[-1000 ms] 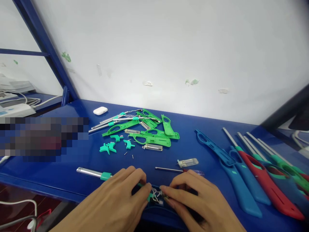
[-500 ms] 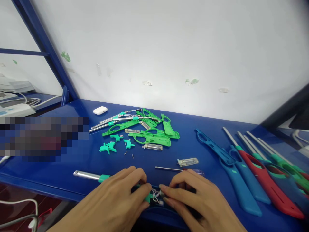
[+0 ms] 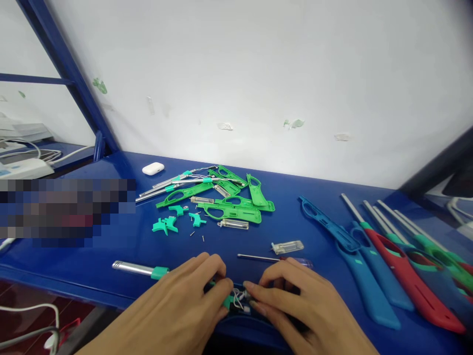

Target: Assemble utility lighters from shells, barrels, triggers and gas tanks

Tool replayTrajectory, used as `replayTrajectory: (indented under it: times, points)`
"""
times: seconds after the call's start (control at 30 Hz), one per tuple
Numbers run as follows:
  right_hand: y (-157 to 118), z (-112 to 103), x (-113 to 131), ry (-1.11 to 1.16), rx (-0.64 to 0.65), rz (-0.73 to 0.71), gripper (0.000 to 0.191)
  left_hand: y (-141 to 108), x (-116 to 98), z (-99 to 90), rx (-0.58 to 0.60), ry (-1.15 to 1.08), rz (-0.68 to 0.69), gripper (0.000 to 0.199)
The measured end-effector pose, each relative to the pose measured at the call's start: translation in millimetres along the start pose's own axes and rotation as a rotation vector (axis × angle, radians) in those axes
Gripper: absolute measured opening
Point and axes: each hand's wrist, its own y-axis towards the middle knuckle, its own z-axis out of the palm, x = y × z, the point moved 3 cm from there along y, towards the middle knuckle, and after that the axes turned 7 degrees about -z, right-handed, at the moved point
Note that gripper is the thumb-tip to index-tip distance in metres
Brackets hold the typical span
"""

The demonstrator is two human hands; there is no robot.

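At the front edge of the table lies an opened stick lighter; its metal tube (image 3: pixel 133 267) points left and ends in a teal collar (image 3: pixel 160 272). My left hand (image 3: pixel 188 296) is closed on the lighter's body, thumb and fingers around a teal part (image 3: pixel 226 301). My right hand (image 3: pixel 299 296) pinches at the inner end of thin white wires (image 3: pixel 238 297) in the blue half-shell; the exact bit between its fingertips is hidden. A screwdriver (image 3: pixel 258 257) lies just behind my right hand, with a clear fuel tank (image 3: pixel 288 247) beyond it.
Green half-shells (image 3: pixel 234 213), teal triggers (image 3: pixel 166 225), tube assemblies (image 3: pixel 158 192) and small screws (image 3: pixel 203 238) lie behind. On the right are a blue half-shell (image 3: pixel 328 224) and several assembled lighters (image 3: pixel 414 281). A white earphone case (image 3: pixel 153 169) sits near the wall.
Both hands keep their places on the lighter, with only a very slight shift of the fingers. The other parts on the table have not moved.
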Motion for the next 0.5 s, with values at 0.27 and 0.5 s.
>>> replayTrajectory:
  times: [0.27,0.5]
  points:
    - [-0.9,-0.2,-0.7,0.017,0.021,0.016,0.015,-2.6,6.1,10.7,0.099,-0.027,0.013,0.055]
    - [-2.2,2.1,-2.0,0.037,0.051,0.045,0.015,-4.0,5.0,2.9,0.159,-0.010,-0.012,0.047]
